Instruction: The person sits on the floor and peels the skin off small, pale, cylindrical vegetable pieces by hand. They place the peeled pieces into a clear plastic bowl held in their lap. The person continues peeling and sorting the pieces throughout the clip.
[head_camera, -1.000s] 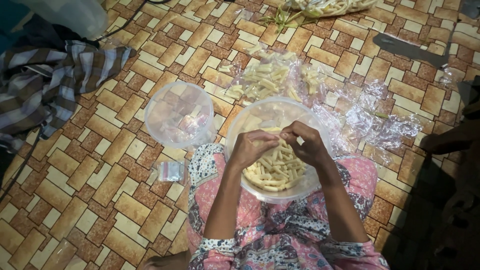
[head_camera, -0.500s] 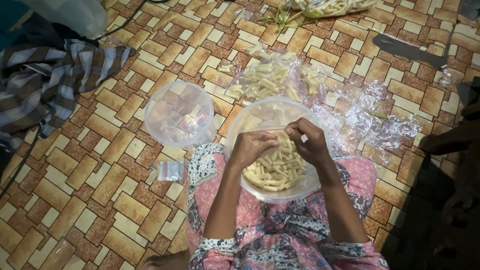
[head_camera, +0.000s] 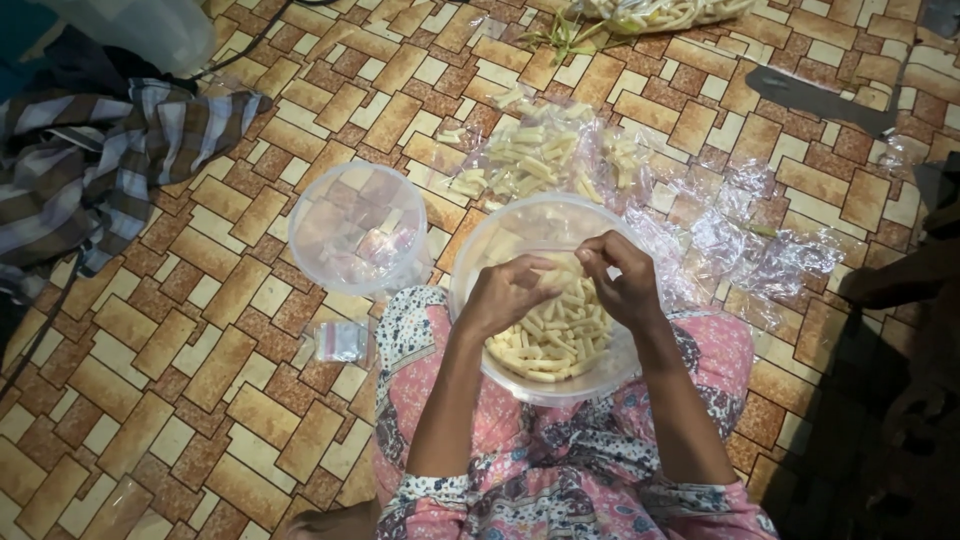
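Head view looks down on both hands over a clear plastic bowl (head_camera: 470, 290) of pale yellow snack sticks (head_camera: 550, 335) resting on the lap. Left hand (head_camera: 505, 295) curls, fingertips pinched near the sticks; right hand (head_camera: 625, 280) curls likewise, fingertips meeting the left's. What they pinch is too small to tell. An empty clear bowl (head_camera: 355, 230) sits just beside, on the tiled floor (head_camera: 200, 350).

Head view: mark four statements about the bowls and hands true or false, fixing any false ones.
1. Both hands, left hand and right hand, meet over the clear bowl of pale sticks. True.
2. That bowl sits on the floor. False: it rests on the person's lap.
3. The second clear bowl is on the tiled floor. True.
4. The striped cloth covers the second bowl. False: it lies apart, further left.
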